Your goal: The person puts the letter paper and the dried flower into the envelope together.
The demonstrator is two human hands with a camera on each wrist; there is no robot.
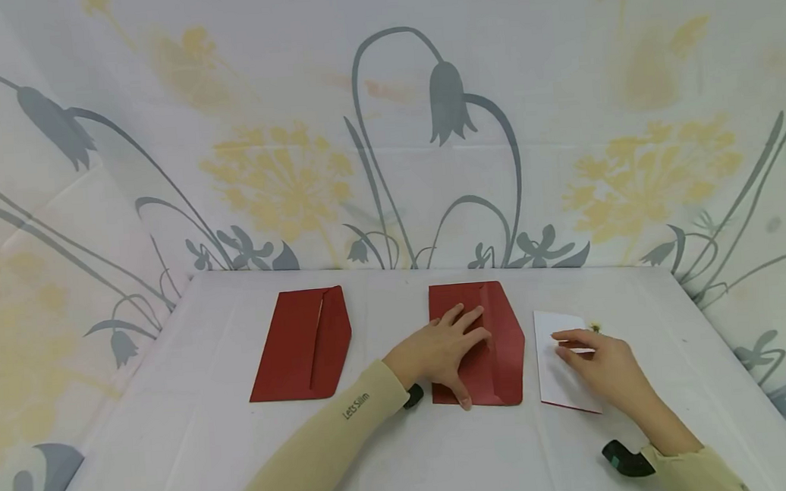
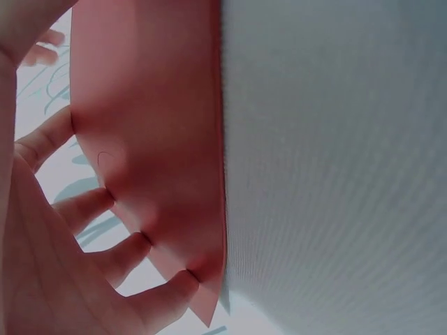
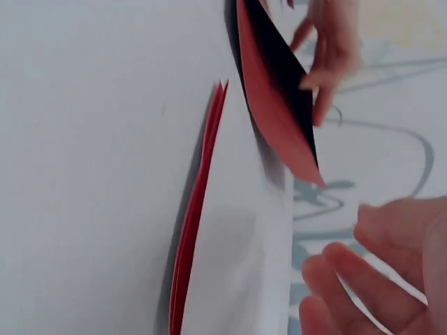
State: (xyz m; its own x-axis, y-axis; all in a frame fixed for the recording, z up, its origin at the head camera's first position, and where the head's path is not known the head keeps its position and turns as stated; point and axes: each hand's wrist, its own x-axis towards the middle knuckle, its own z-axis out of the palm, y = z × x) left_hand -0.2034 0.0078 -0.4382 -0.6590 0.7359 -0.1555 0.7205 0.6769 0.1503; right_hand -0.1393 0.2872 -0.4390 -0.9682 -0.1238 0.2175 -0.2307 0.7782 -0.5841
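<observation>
My left hand [image 1: 439, 351] lies spread over a red envelope [image 1: 504, 329] in the middle of the table, its flap side pointing right. In the left wrist view the fingertips touch the envelope [image 2: 154, 105] from the hand's side, with the fingers spread apart. To the right lies a card [image 1: 556, 378], white on top with red layers below, which show at its edge in the right wrist view. Just above this card hovers my right hand [image 1: 603, 368], fingers loosely bent with nothing between them. In the right wrist view a gap separates the hand [image 3: 377, 272] from the card [image 3: 227, 272].
A second red envelope [image 1: 287, 352] lies to the left, its flap side also pointing right. Beside the right hand a small yellow flower-like thing [image 1: 595, 327] shows. A white cloth with a grey and yellow flower print [image 1: 285, 177] rises behind the table.
</observation>
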